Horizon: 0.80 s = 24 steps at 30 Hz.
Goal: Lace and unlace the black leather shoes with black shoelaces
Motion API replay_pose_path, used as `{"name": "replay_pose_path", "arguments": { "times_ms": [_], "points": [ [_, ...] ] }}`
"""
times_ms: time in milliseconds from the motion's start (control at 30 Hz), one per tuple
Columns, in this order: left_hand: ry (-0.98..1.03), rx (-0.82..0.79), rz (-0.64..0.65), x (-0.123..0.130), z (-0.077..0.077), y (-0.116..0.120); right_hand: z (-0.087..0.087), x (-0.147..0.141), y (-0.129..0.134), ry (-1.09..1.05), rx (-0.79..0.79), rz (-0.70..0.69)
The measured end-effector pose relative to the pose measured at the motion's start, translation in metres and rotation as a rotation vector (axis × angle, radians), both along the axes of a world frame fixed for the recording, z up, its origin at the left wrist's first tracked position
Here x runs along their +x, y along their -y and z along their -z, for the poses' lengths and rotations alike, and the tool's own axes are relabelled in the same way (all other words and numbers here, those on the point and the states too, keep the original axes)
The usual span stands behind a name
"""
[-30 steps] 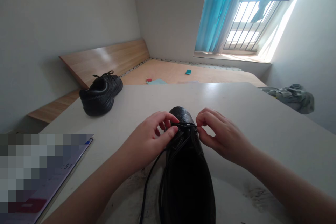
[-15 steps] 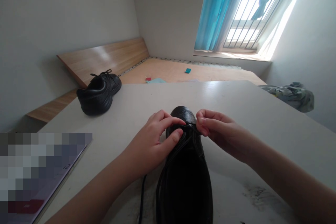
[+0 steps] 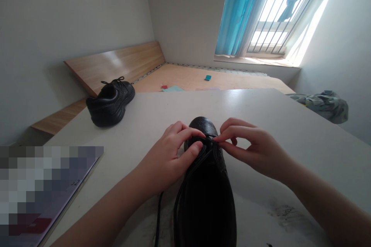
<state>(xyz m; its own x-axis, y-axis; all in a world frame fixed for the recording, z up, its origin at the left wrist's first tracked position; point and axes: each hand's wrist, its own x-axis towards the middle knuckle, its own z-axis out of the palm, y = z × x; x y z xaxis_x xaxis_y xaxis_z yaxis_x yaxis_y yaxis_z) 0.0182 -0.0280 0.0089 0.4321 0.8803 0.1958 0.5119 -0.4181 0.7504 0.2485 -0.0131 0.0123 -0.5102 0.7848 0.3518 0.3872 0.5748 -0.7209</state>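
Nearest, a black leather lace-up shoe [image 3: 206,191] stands on a white tabletop [image 3: 255,112], its opening towards the near edge and its rounded toe pointing away. To its left, a loose strand of thin black cord lace [image 3: 158,220] trails down the tabletop. Further left lies a thin, flat, dark purple panel [image 3: 75,189], mostly blurred out.

Over the front of this shoe, the bare left hand [image 3: 171,154] rests thumb and forefinger by the lacing; whether they clamp anything cannot be told. The bare right hand [image 3: 257,144] brings thumb and forefinger together on the lace at the right side, apparently pinching it. The two hands are apart, with only a short gap between their fingertips.

The lacing appears only partly done: lace crosses the front near the toe, yet a long length hangs free, and no bow shows. Threading and tying the rest seem left, though the fingers hide the holes.

Farther left on the tabletop, a second black leather shoe [image 3: 111,104] has its lace tied in a bow, so that one looks finished. Beyond are a peach-coloured bed surface [image 3: 246,80], a pale wooden headboard [image 3: 121,60] on the left and, on the far right, a bright blue curtain [image 3: 239,15].
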Motion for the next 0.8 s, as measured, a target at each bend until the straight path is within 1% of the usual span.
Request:
{"name": "replay_pose_path", "arguments": {
  "times_ms": [33,67,167,233,300,333,400,467,533,600,700,800],
  "points": [
    [0.002,-0.002,0.001,0.0,0.0,0.0,0.001,-0.002,0.001,-0.038,-0.004,0.029],
    [0.005,-0.001,0.003,0.0,0.0,0.0,0.002,-0.004,0.002,-0.09,-0.055,0.04],
    [0.012,0.0,0.0,0.0,0.002,0.0,0.004,-0.007,0.001,-0.329,-0.367,0.007],
    [0.01,0.004,0.0,0.0,0.002,-0.001,0.003,-0.006,-0.002,-0.514,-0.544,-0.019],
    [0.006,0.006,0.002,-0.001,0.003,-0.002,-0.002,0.0,-0.004,-0.687,-0.663,-0.038],
    [0.005,0.008,0.0,-0.001,0.003,-0.002,-0.006,0.005,-0.005,-0.761,-0.694,-0.047],
    [0.006,0.009,-0.004,-0.001,0.003,-0.002,-0.015,0.014,-0.007,-0.887,-0.701,-0.035],
    [0.008,0.008,-0.005,-0.001,0.003,-0.002,-0.022,0.021,-0.007,-0.981,-0.656,0.032],
    [0.007,0.011,-0.007,-0.001,0.003,-0.002,-0.027,0.024,-0.008,-1.022,-0.603,0.113],
    [0.006,0.023,-0.009,0.0,0.003,-0.001,-0.028,0.024,-0.009,-1.014,-0.56,0.175],
    [0.007,0.038,-0.005,0.0,0.002,-0.001,-0.027,0.022,-0.011,-0.936,-0.495,0.234],
    [0.007,0.041,-0.008,0.0,0.001,-0.001,-0.025,0.026,-0.014,-0.803,-0.321,0.307]
  ]
}}
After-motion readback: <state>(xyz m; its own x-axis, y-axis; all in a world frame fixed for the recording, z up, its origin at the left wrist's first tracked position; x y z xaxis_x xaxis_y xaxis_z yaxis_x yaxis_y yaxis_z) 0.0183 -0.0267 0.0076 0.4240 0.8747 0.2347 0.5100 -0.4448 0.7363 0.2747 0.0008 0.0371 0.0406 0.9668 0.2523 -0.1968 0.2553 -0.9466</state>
